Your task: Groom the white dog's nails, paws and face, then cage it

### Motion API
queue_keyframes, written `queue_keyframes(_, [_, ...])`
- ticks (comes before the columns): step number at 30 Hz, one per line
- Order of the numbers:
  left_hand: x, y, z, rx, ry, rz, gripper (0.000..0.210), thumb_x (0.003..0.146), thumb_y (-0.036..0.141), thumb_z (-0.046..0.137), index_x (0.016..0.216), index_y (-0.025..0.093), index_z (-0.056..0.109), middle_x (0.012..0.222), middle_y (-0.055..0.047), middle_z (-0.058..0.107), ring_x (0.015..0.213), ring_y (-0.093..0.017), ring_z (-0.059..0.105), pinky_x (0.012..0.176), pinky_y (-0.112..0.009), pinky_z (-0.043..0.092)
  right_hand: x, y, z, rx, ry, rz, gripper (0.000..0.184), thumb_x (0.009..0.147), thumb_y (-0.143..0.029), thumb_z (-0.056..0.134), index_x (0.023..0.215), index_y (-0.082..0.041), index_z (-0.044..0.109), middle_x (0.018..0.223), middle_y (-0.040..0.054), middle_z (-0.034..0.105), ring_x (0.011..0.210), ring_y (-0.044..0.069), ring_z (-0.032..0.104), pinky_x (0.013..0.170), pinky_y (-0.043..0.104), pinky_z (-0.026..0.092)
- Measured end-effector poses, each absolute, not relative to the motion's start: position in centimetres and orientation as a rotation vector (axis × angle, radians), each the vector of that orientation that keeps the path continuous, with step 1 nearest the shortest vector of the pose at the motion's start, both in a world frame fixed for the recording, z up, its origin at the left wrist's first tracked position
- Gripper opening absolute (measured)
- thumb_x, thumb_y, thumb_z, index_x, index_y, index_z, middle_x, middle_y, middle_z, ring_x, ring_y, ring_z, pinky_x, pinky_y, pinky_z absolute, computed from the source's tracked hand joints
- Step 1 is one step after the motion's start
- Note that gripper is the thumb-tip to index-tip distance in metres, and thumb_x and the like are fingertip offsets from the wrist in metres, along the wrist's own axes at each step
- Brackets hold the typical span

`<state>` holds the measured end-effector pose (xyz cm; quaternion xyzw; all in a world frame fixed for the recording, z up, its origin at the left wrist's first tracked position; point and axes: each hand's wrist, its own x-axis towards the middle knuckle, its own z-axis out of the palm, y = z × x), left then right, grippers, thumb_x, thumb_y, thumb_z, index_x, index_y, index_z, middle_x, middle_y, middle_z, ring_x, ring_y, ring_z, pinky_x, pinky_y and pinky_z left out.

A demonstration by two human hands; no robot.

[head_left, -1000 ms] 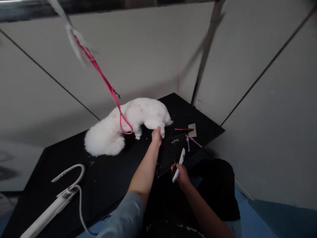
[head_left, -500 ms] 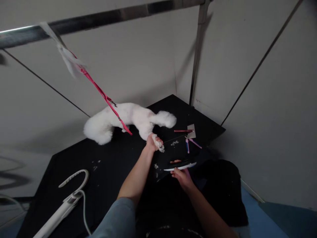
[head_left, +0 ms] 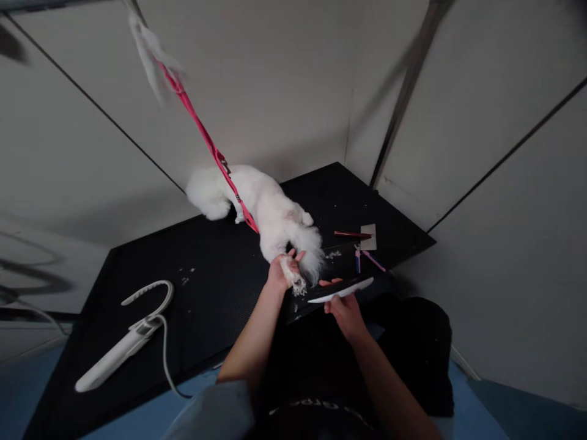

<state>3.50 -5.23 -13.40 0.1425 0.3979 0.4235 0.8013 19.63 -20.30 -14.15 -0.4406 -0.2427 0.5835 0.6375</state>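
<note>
A white dog stands on the black grooming table, its back end towards me. My left hand is closed around one of its lower legs, and the paw sticks out below the palm. Long fluffy fur hangs just beside that hand. In my right hand is a slim white-and-black hair clipper, held lengthwise between thumb and fingers. The clipper is apart from the paw, to its right. A pink leash slants down to the dog's body.
Pliers-like nail clippers lie right of the clipper, near a red stick and a pale card. A white hooked device with a cord rests on the table at left. Fur tufts are scattered about. Walls stand behind.
The dog's fluffy fur at the right has swung down towards my left hand. My view has shifted. My left hand still grips the leg, and the clipper has come nearer the hanging fur.
</note>
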Motion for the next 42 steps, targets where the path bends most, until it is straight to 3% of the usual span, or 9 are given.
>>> queue_keyframes(2, [4.0, -5.7, -13.1, 0.183, 0.811, 0.876, 0.018, 0.070, 0.014, 0.051, 0.086, 0.015, 0.061, 0.107, -0.016, 0.067, 0.045, -0.007, 0.043, 0.043, -0.024, 0.036, 20.0, -20.7, -14.4, -1.013, -0.526, 1.387, 0.049, 0.067, -0.033, 0.075, 0.110, -0.024, 0.054, 0.102, 0.0039, 0.072, 0.050, 0.011, 0.055, 0.052, 0.028, 0.048])
queue_keyframes(5, [4.6, -6.5, -13.0, 0.066, 0.797, 0.850, 0.018, 0.069, 0.011, 0.052, 0.084, 0.013, 0.061, 0.109, -0.018, 0.067, 0.044, -0.005, 0.043, 0.041, -0.022, 0.036, 20.3, -20.8, -14.3, -1.176, -0.560, 1.300, 0.036, 0.064, -0.030, 0.077, 0.092, -0.019, 0.058, 0.077, 0.0012, 0.071, 0.051, 0.012, 0.055, 0.050, 0.026, 0.046])
queue_keyframes(7, [4.7, -6.8, -13.0, 0.054, 0.799, 0.853, 0.015, 0.070, 0.011, 0.053, 0.083, 0.012, 0.061, 0.109, -0.017, 0.067, 0.041, -0.004, 0.041, 0.040, -0.021, 0.035, 20.2, -20.7, -14.2, -1.221, -0.538, 1.226, 0.035, 0.064, -0.029, 0.076, 0.092, -0.020, 0.056, 0.072, -0.0017, 0.067, 0.053, 0.013, 0.056, 0.052, 0.026, 0.047])
queue_keyframes(12, [5.1, -6.8, -12.1, 0.035, 0.770, 0.865, 0.012, 0.072, 0.010, 0.051, 0.078, 0.012, 0.062, 0.103, -0.015, 0.068, 0.038, 0.000, 0.036, 0.038, -0.016, 0.032, 19.1, -20.9, -13.8, -1.320, -0.543, 1.063, 0.045, 0.063, -0.031, 0.076, 0.099, -0.023, 0.050, 0.085, -0.0004, 0.068, 0.072, 0.017, 0.063, 0.070, 0.032, 0.054])
queue_keyframes(16, [5.8, -6.4, -11.4, 0.019, 0.748, 0.888, 0.009, 0.072, 0.008, 0.052, 0.068, 0.012, 0.058, 0.085, -0.010, 0.069, 0.035, 0.000, 0.035, 0.038, -0.015, 0.032, 18.1, -21.1, -13.2, -1.301, -0.674, 0.873, 0.041, 0.068, -0.027, 0.072, 0.098, -0.025, 0.044, 0.103, 0.0029, 0.068, 0.095, 0.020, 0.064, 0.092, 0.040, 0.051])
queue_keyframes(25, [6.6, -6.3, -11.6, -0.054, 0.745, 0.888, 0.014, 0.070, 0.004, 0.048, 0.061, 0.013, 0.053, 0.076, -0.007, 0.067, 0.034, -0.002, 0.034, 0.036, -0.017, 0.031, 18.4, -21.0, -13.3, -1.245, -0.802, 0.859, 0.039, 0.072, -0.023, 0.071, 0.102, -0.024, 0.046, 0.109, 0.0063, 0.067, 0.105, 0.022, 0.063, 0.100, 0.045, 0.045])
queue_keyframes(29, [6.8, -6.4, -11.8, -0.069, 0.734, 0.876, 0.014, 0.069, 0.003, 0.051, 0.060, 0.013, 0.052, 0.076, -0.006, 0.066, 0.034, -0.001, 0.032, 0.037, -0.017, 0.030, 18.6, -20.7, -13.6, -1.182, -0.812, 0.892, 0.039, 0.073, -0.022, 0.069, 0.103, -0.025, 0.045, 0.114, 0.0069, 0.066, 0.107, 0.021, 0.062, 0.102, 0.046, 0.044])
queue_keyframes(39, [6.9, -6.7, -12.8, -0.153, 0.670, 0.862, 0.013, 0.069, 0.005, 0.047, 0.062, 0.013, 0.054, 0.077, -0.007, 0.067, 0.035, -0.002, 0.031, 0.038, -0.019, 0.027, 19.4, -19.7, -13.7, -1.101, -0.672, 0.975, 0.036, 0.066, -0.021, 0.072, 0.096, -0.024, 0.052, 0.100, 0.0018, 0.068, 0.097, 0.019, 0.064, 0.095, 0.039, 0.049])
queue_keyframes(42, [6.7, -6.7, -12.8, -0.161, 0.651, 0.854, 0.013, 0.071, 0.005, 0.047, 0.064, 0.012, 0.055, 0.077, -0.007, 0.067, 0.036, -0.002, 0.031, 0.040, -0.019, 0.026, 19.5, -19.9, -14.0, -1.065, -0.638, 1.129, 0.044, 0.066, -0.026, 0.074, 0.104, -0.025, 0.053, 0.110, 0.0045, 0.067, 0.095, 0.020, 0.065, 0.081, 0.036, 0.054])
